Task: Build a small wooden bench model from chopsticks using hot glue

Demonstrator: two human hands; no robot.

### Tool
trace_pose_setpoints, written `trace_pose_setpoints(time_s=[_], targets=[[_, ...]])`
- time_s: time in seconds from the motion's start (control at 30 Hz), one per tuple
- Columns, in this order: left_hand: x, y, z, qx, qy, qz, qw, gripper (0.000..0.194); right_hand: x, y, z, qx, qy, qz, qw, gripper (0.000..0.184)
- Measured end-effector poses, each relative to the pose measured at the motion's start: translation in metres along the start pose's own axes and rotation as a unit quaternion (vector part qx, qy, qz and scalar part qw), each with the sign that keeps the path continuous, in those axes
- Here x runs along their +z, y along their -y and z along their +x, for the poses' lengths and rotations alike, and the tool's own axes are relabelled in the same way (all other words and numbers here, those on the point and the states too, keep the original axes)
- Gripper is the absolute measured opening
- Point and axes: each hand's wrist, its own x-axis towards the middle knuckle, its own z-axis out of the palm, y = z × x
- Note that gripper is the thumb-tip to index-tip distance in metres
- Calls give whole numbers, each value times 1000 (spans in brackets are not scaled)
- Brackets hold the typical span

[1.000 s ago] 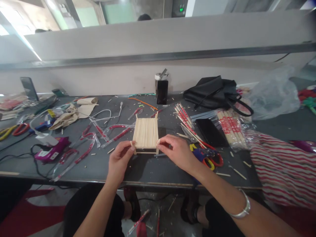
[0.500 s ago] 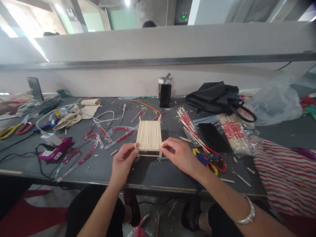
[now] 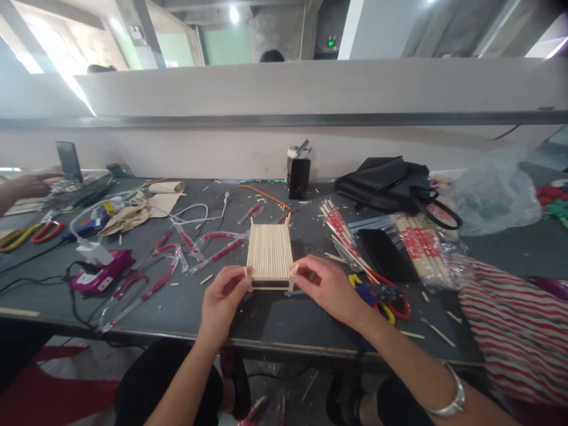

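A small frame built of pale wooden sticks [image 3: 270,251] stands on the dark table in front of me, its flat top made of sticks laid side by side. Short posts stick up at its corners. My left hand [image 3: 224,296] pinches the near left corner post between thumb and fingers. At the near right corner, my right hand [image 3: 326,287] pinches the other post the same way. The fingertips partly hide both posts. Close to my right forearm lie scissors with red and yellow handles [image 3: 390,307] and a blue tool, partly covered by the arm.
Red-wrapped sticks [image 3: 341,228], a black phone [image 3: 386,254] and a black bag [image 3: 386,183] lie to the right. A phone [image 3: 299,178] leans on a bottle behind the frame. Leftward are plastic wrappers [image 3: 166,266], a purple power strip [image 3: 102,272] and another person's hand [image 3: 26,189].
The camera view has tilted up a little, so everything sits lower in the picture. Both hands keep their pinch on the stick frame. Another person's hand has come into clearer view at far left.
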Motion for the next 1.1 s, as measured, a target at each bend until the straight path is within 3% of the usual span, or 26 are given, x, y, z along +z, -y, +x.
trace_pose_setpoints(time_s=[0.13, 0.23, 0.4, 0.5, 0.67, 0.87, 1.1], targets=[[-5, -6, -7, -25, 46, -9, 999, 19, -18, -3, 1, 30, 60, 67, 996, 28], [-12, -10, -8, -68, 65, -28, 995, 32, -30, -11, 7, 110, 32, 121, 986, 22], [-20, -20, 18, -74, -16, -52, 996, 43, -35, -31, 40, 166, -23, 138, 976, 28], [-15, -25, 51, -87, -31, -35, 995, 48, -30, -39, 68, 166, -22, 130, 977, 26], [5, -19, 95, -125, 24, -55, 990, 53, -19, -47, 99, 149, 10, 105, 983, 23], [20, -5, 102, -140, 39, -81, 986, 53, -13, -53, 108, 100, 29, 68, 992, 19], [24, -7, 100, -175, 25, -75, 981, 54, -10, -53, 117, 42, 45, 25, 998, 12]])
